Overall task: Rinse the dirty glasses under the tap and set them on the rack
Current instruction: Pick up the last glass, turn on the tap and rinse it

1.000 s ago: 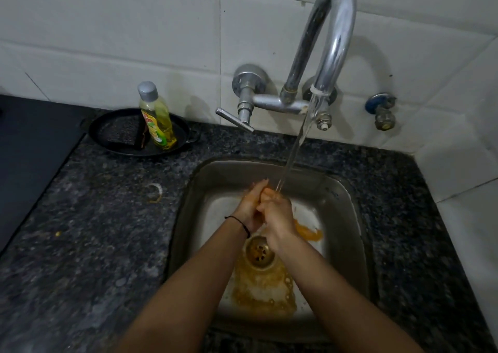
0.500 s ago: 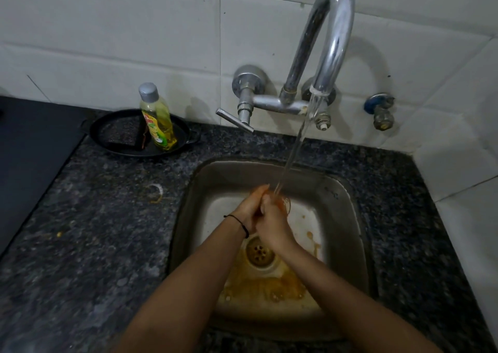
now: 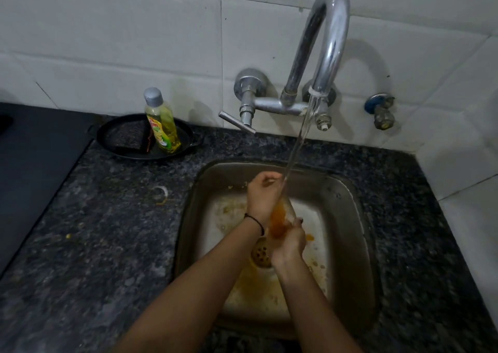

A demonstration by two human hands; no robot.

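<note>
At 6 o'clock, in counter point(image 3: 94, 231): sink point(image 3: 358, 218). Behind, at 12: tap point(image 3: 331, 29). At 10, in pan point(image 3: 121, 134): bottle point(image 3: 161, 126).

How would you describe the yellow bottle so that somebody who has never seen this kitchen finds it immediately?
Start at the steel sink set in the dark speckled counter, under the curved tap. To the left of the tap, against the white tiled wall, sits a round black pan. The bottle stands upright in it beside a flat dark pad: yellow liquid, grey cap.
</note>
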